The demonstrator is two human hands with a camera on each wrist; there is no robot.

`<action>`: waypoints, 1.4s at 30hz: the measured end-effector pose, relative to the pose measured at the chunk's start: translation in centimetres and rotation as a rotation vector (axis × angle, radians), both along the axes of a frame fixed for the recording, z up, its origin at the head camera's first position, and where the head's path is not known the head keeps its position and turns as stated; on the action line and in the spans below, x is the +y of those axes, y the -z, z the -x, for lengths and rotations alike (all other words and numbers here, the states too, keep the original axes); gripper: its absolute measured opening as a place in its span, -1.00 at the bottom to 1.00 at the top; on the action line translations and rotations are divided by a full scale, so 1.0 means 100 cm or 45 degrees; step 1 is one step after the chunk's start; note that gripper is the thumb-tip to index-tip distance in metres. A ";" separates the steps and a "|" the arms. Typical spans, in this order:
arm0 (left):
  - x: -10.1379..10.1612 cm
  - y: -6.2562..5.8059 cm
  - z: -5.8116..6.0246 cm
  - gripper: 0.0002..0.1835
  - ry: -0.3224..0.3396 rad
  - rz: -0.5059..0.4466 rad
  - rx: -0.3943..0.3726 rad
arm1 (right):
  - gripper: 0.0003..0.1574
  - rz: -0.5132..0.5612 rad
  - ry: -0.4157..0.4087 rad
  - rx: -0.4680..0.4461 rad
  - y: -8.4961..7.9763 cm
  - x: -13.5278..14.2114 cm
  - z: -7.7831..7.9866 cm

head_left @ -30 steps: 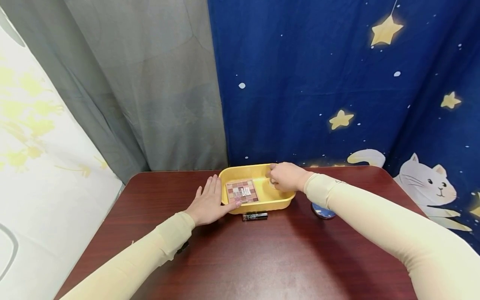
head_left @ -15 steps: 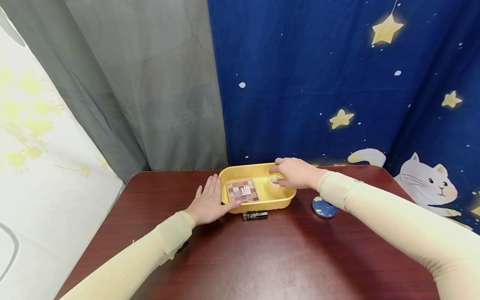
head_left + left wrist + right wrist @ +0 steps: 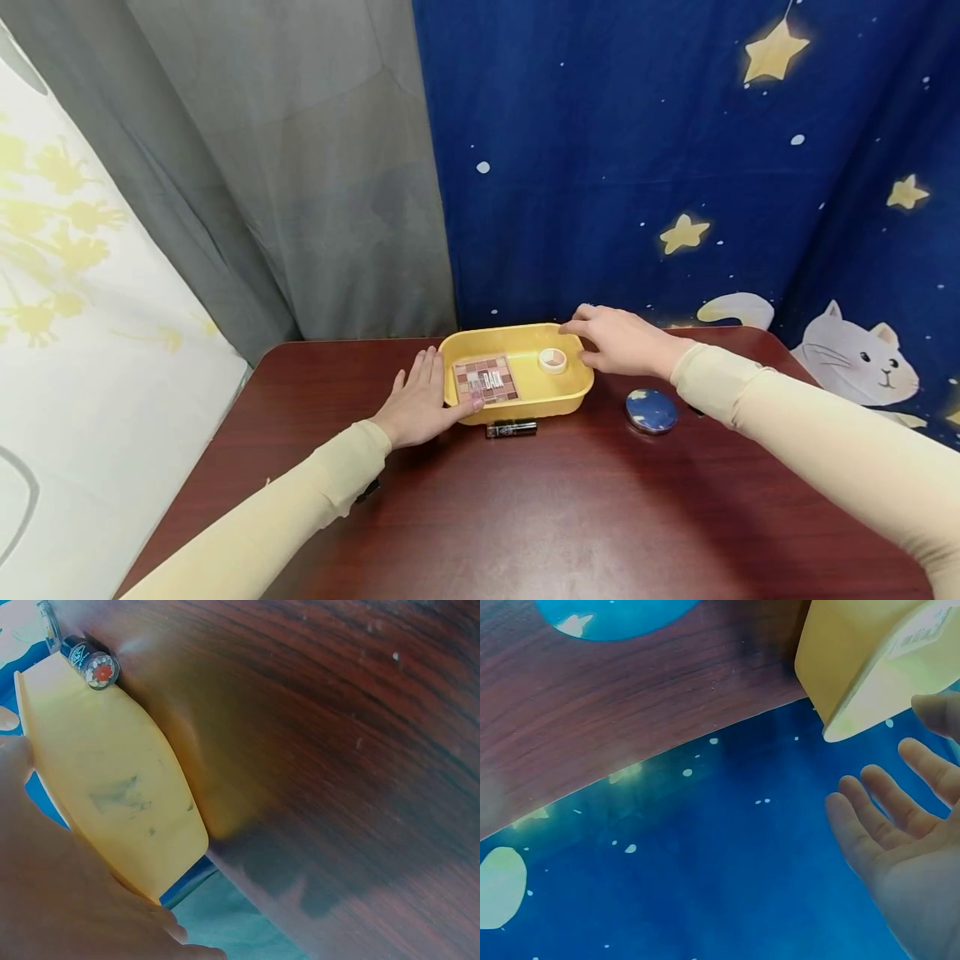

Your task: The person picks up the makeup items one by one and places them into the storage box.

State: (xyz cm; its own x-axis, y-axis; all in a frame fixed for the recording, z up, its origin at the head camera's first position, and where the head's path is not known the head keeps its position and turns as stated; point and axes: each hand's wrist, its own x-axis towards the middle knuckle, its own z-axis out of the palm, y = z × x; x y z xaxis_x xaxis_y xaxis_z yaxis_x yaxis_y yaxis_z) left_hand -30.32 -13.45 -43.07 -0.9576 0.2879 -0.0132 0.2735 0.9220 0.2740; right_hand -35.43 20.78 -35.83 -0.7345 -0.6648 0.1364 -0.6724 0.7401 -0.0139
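A yellow plastic basin (image 3: 534,410) stands at the table's far edge. Inside, an eyeshadow palette (image 3: 486,380) lies at the left, and a small round white makeup pot (image 3: 552,360) with a divided pan sits at the right. My left hand (image 3: 416,408) rests on the basin's left end with fingers straight and the thumb over the front rim; its wrist view shows the basin's outer wall (image 3: 120,787) beside the hand. My right hand (image 3: 622,340) is at the right rim, fingers spread and holding nothing. In the right wrist view the palm (image 3: 930,862) faces the basin.
A black cosmetic tube (image 3: 512,428) lies right before the basin's front wall. To the right is a shiny round mirror-like disc (image 3: 651,410) on the wooden table (image 3: 540,517). A small black object (image 3: 367,492) shows by the left sleeve. Curtains (image 3: 622,167) hang behind.
My right hand has let go of the round makeup pot inside the basin and drawn back rightward to the rim, uncovering the pot and the disc. The left hand has stayed put.
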 end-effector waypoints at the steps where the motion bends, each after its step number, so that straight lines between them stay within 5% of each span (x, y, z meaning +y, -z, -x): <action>1: 0.000 0.000 0.000 0.24 0.001 -0.001 0.001 | -0.41 0.012 -0.003 0.008 0.000 0.003 -0.001; 14: 0.001 0.001 0.001 0.24 0.002 0.016 -0.004 | -0.16 0.024 0.131 -0.041 0.017 0.035 -0.019; 42: -0.001 0.003 0.001 0.23 0.005 0.005 -0.013 | -0.21 0.038 0.134 -0.145 0.062 0.063 -0.054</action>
State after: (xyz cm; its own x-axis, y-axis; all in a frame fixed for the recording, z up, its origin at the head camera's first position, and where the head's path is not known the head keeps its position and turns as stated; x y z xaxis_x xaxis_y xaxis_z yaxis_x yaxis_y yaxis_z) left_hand -30.43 -13.55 -43.38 -0.9562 0.2917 -0.0240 0.2744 0.9221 0.2730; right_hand -30.03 27.09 -41.98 -0.8119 -0.5799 0.0667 -0.5837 0.8046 -0.1090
